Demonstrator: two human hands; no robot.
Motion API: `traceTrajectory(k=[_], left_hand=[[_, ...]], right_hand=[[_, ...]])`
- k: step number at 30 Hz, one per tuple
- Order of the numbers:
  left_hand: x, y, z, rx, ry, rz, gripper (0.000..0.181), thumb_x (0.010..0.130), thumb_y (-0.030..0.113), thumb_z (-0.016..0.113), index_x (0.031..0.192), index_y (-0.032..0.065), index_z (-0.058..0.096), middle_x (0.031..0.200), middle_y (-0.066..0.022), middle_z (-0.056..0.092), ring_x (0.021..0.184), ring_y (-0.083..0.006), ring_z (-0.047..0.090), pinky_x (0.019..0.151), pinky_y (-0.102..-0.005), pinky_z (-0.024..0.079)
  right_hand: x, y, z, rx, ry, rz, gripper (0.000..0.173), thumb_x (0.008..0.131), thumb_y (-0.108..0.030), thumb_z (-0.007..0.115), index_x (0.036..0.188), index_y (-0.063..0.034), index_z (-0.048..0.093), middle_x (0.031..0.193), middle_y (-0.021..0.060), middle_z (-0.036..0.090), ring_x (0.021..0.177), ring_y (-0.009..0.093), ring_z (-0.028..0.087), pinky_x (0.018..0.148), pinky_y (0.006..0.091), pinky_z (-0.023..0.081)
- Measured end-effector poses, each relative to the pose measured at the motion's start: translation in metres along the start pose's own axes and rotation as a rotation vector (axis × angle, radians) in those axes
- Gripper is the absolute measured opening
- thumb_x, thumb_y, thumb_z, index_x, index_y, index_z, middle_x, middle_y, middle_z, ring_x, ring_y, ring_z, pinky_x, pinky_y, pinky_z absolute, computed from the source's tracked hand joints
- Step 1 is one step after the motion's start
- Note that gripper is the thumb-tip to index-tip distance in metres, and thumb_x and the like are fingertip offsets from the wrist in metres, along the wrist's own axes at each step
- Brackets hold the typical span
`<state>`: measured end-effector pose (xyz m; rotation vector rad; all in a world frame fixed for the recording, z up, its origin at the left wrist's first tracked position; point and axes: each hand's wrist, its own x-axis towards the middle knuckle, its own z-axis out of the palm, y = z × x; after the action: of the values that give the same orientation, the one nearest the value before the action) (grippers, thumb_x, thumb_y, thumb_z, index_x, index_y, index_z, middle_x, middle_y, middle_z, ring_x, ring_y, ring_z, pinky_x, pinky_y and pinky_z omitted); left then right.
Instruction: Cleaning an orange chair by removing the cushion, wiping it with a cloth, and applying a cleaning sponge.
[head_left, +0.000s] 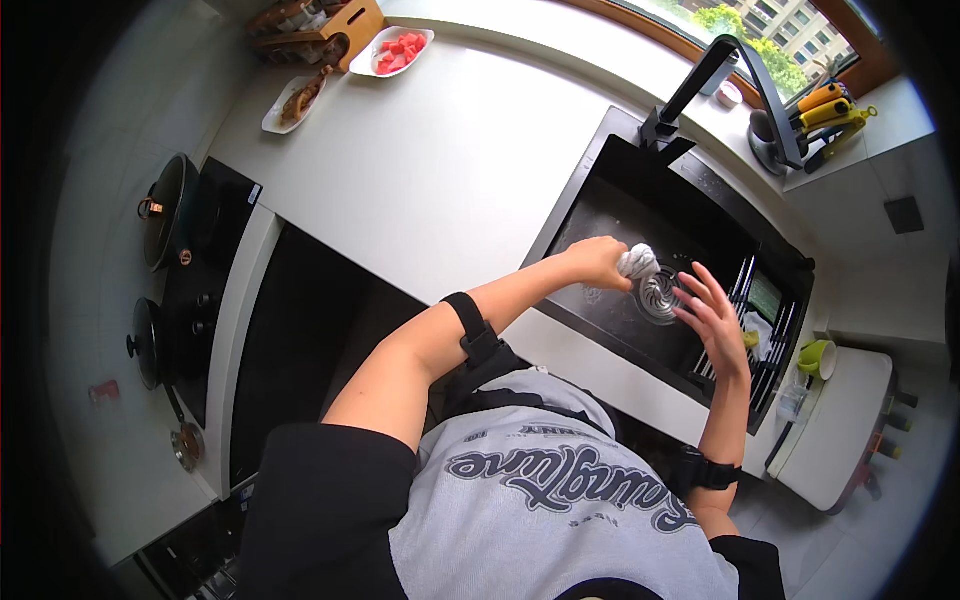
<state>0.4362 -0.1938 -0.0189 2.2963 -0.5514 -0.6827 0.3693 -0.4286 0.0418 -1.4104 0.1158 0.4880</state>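
Observation:
Over the black sink (577, 180), my left hand (600, 262) grips a bunched, whitish cloth (639, 262), which sticks out past the thumb and fingers. Just below and beside the cloth lies the round metal drain strainer (660, 295) on the sink floor. My right hand (712, 315) is raised to the right of the strainer, fingers spread, with nothing in it. Beyond my right hand, a rack of metal bars (780, 352) spans the sink's right end, holding a green pad (765, 296) and a white and yellow item (759, 334).
A black faucet (690, 82) arches over the sink's back edge. Yellow-handled tools (825, 112) stand by the window. A green mug (816, 358) is at the right. Plates of red fruit cubes (400, 54) and cooked meat (300, 101) sit back left, with lidded pans (171, 214) on the stove.

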Motion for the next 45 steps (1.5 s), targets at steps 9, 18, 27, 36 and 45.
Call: traceTrajectory(k=[9, 18, 27, 36, 45], left_hand=[[-0.025, -0.032, 0.024, -0.259, 0.17, -0.123, 0.053, 0.068, 0.039, 0.07, 0.103, 0.0012, 0.056, 0.094, -0.0184, 0.062, 0.09, -0.0281, 0.061, 0.077, -0.0359, 0.047], [-0.065, -0.021, 0.054, -0.38, 0.371, -0.109, 0.055, 0.07, 0.04, 0.068, 0.103, -0.0013, 0.054, 0.098, -0.0265, 0.052, 0.093, -0.037, 0.055, 0.08, -0.0387, 0.046], [-0.145, 0.035, 0.09, -0.106, 0.69, -0.271, 0.05, 0.075, 0.021, 0.065, 0.117, 0.0003, 0.048, 0.101, -0.016, 0.046, 0.099, -0.0303, 0.05, 0.079, -0.0396, 0.046], [-0.261, 0.055, 0.156, -0.041, 0.987, -0.684, 0.055, 0.079, 0.011, 0.061, 0.128, -0.0024, 0.04, 0.107, -0.0173, 0.045, 0.094, -0.032, 0.054, 0.08, -0.0406, 0.046], [-0.41, 0.088, 0.256, -0.446, 1.419, -0.807, 0.044, 0.094, 0.031, 0.043, 0.128, 0.0035, 0.04, 0.103, -0.0148, 0.049, 0.091, -0.0309, 0.055, 0.078, -0.0392, 0.045]], right_hand=[[0.03, 0.103, -0.013, -1.423, 0.186, 0.446, 0.057, 0.087, -0.031, 0.053, 0.136, -0.0111, 0.034, 0.141, 0.0263, 0.025, 0.134, 0.036, 0.02, 0.108, 0.0434, 0.022], [0.01, 0.074, 0.095, -0.401, 0.02, -0.049, 0.067, 0.093, -0.044, 0.044, 0.142, -0.005, 0.019, 0.141, 0.015, 0.029, 0.129, 0.025, 0.031, 0.104, 0.035, 0.027], [-0.002, 0.084, 0.107, 0.059, -0.311, 0.035, 0.04, 0.088, -0.013, 0.058, 0.123, -0.0029, 0.043, 0.106, 0.0061, 0.057, 0.091, 0.011, 0.057, 0.079, 0.0245, 0.046], [-0.044, 0.113, 0.178, -0.122, -0.898, 0.171, 0.041, 0.092, -0.018, 0.05, 0.129, -0.0026, 0.039, 0.115, 0.0079, 0.055, 0.106, 0.016, 0.053, 0.091, 0.0309, 0.043], [-0.143, 0.156, 0.287, -0.359, -1.344, 0.386, 0.033, 0.093, -0.026, 0.048, 0.12, -0.0057, 0.047, 0.108, 0.0019, 0.055, 0.099, 0.01, 0.052, 0.088, 0.0262, 0.04]])
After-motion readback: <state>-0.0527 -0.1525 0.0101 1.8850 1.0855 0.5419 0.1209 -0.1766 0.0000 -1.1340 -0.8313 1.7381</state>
